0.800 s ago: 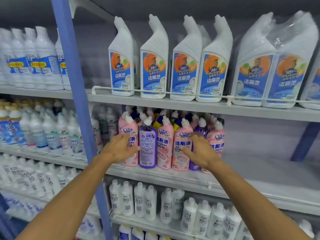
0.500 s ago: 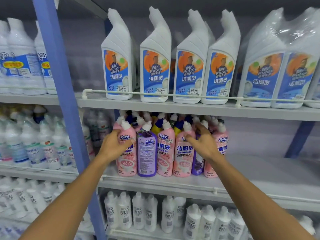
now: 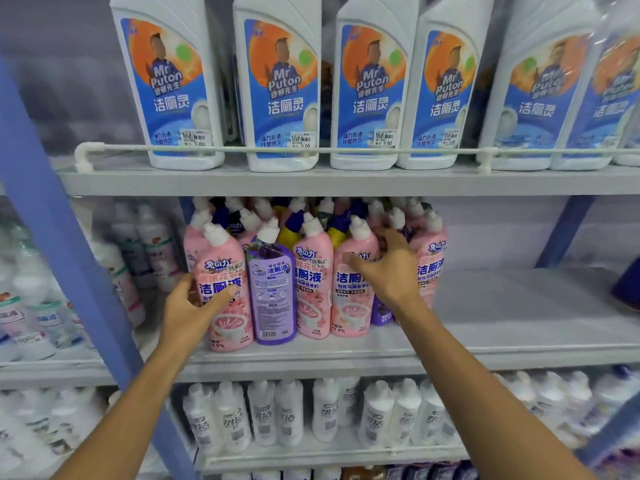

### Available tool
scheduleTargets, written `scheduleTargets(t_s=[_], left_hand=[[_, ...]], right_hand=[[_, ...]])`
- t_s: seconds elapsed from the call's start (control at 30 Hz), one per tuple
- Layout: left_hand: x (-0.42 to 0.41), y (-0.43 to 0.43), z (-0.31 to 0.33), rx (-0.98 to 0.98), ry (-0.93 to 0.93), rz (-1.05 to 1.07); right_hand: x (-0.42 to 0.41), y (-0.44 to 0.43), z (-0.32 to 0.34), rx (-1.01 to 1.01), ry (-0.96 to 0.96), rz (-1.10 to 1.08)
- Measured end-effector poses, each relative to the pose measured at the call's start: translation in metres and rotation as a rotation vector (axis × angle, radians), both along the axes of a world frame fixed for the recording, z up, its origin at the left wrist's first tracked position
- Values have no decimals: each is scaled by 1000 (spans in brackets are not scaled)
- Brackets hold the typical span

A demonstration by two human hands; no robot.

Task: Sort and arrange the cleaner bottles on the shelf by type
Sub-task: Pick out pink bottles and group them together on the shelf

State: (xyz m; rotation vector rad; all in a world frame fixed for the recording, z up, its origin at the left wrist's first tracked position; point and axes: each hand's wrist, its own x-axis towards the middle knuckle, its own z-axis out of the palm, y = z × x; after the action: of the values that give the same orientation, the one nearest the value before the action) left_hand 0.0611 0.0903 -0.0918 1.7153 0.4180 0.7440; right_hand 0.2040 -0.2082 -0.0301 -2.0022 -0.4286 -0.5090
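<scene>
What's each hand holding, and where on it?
Left hand grips the leftmost pink bottle at mid-body, thumb across its label. Right hand curls round the fourth front bottle at its upper body.

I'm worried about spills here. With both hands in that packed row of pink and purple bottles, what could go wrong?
The left hand grips the leftmost pink bottle, which stands near the front edge of the middle shelf; a slip could send it off. The right hand reaches between tightly packed bottles; pulling one out may topple neighbours, such as the purple bottle.
</scene>
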Motion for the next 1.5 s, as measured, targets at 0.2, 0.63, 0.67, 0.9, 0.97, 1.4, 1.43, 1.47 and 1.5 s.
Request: scheduleTargets(t_s=[0.2,0.63,0.67,0.9,0.97,1.4,1.43,1.47,1.5], left_hand=[[-3,-4,-9,-1,-36,-41],[-9,-15,-15,-121,-90,-98],[-9,-17,-14,-128,-100,-87],[-25,-25,6,-114,-180,-64],[-33,-34,15,-107,-201,-91],[-13,-148,24,-156,-200,-305],[-5,-160,24,-158,-192,-315],[2,-174,25,-158,-182,-323],[10,-187,25,-157,-172,-325]], right_hand=[[-8,5,-26,96,38,-25],[-20,10,-81,178,343,112],[-20,10,-80,184,354,119],[-21,0,-80,282,355,157],[-23,-4,-75,333,342,181],[-34,-70,-44,400,284,299],[-32,-81,-43,400,293,297],[-28,-94,-43,394,297,298],[-23,-107,-43,388,299,297]])
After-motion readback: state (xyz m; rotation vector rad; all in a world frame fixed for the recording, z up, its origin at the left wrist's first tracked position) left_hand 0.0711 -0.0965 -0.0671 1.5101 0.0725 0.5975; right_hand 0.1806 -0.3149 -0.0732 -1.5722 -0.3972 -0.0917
